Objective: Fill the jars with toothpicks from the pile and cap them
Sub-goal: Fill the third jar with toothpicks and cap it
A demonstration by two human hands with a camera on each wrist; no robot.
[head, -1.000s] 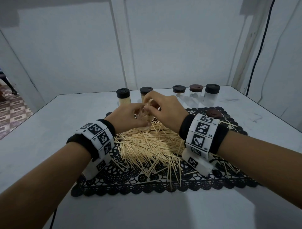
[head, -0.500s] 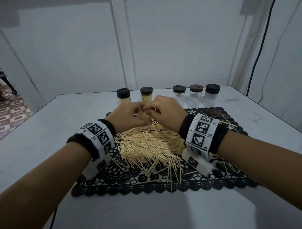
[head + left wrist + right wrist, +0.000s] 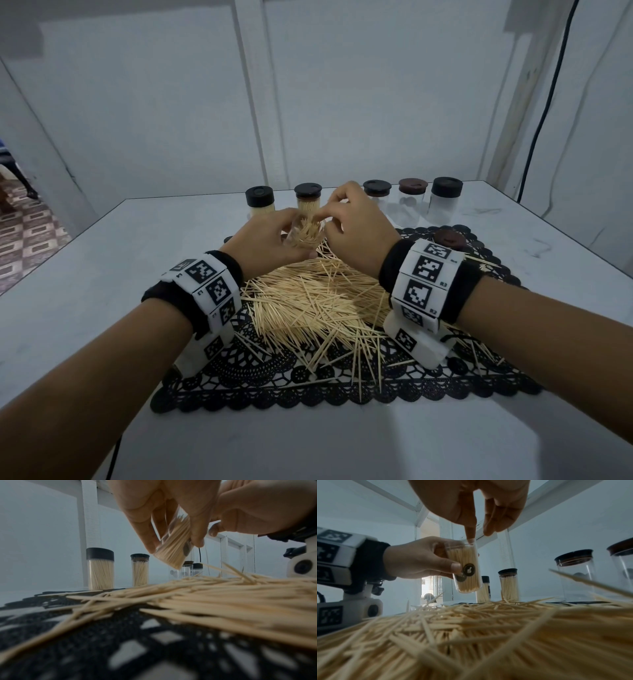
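The left hand (image 3: 270, 241) grips an open jar (image 3: 466, 568) lifted off the counter (image 3: 102, 274), above the far side of the pile (image 3: 318, 301), with thumb and fingers curled round its clear wall. The jar is already packed with toothpicks standing along its length. Its long axis runs near upright with a tilt; the head view suggests the mouth leans toward the person and slightly to the right, though the wrist views make the lean hard to fix.

The right hand (image 3: 356, 226) hangs directly over that mouth, fingers bunched and pointing down. In the right wrist view one fingertip (image 3: 471, 536) touches the rim; whether those fingers still pinch any toothpicks I cannot tell.

So the relation that matters is vertical: the mouth lies straight below the right fingertips, and anything going in has to travel along the jar's axis, parallel to the sticks already inside.

The jar looks close to full, so capping is probably next. A loose brown cap (image 3: 448, 238) lies on the black mat (image 3: 274, 387), toward the counter's right edge, near the right wrist. The right hand is the nearer and freer one to fetch it.

Along the far edge stand two capped full jars (image 3: 260, 205) and three capped empty jars (image 3: 411, 202).
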